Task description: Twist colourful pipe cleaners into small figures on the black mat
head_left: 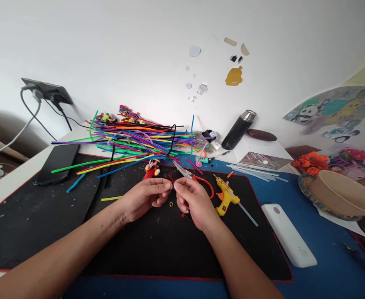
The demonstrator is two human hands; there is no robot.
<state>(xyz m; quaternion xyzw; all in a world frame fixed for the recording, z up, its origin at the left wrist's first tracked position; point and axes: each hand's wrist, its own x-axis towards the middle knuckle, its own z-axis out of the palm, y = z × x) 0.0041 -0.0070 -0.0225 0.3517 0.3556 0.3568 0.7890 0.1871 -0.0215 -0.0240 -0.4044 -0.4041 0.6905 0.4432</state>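
My left hand (148,196) and my right hand (196,201) meet over the black mat, both closed in a pinch. Between their fingertips is a short, dark reddish piece of pipe cleaner (171,178), mostly covered by the fingers. Just behind my left hand stands a small pipe cleaner figure (153,168) with a red body and yellow parts. Scissors (207,185) with red handles lie behind my right hand, partly hidden by it. To the right rests a yellow glue gun (226,196) with a glue stick in its back. A tiny yellow ring (171,204) lies between the hands.
A heap of colourful pipe cleaners (132,139) spreads along the wall. A phone (57,164) lies at left on the black mat (157,253). At right are a white power bank (290,234), glue sticks (257,171), a black flask (238,131) and a bowl (347,187).
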